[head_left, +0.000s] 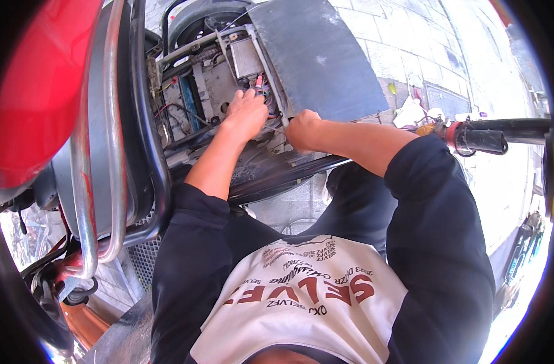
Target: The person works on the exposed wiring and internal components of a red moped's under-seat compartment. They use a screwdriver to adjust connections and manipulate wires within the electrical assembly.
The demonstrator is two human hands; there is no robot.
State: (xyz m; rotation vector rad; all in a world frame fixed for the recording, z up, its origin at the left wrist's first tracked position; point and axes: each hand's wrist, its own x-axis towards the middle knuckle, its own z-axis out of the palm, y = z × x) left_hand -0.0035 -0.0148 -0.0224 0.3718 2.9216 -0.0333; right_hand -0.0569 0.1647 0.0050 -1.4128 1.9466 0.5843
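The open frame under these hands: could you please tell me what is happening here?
A person works bare-handed at an open frame. The left hand is beside coloured wires; whether it grips one is unclear. The right hand is curled at the frame's edge. A dark panel is just beyond it.

The red panel [43,79] is smooth and glossy, the bent tubes [115,121] scuffed, shiny metal; the boxy module [247,57] looks like dull metal, the wires [265,91] plastic-coated, the gray sheet [316,60] matt, the tyre [192,16] rubber, the sleeves [440,206] matt cloth
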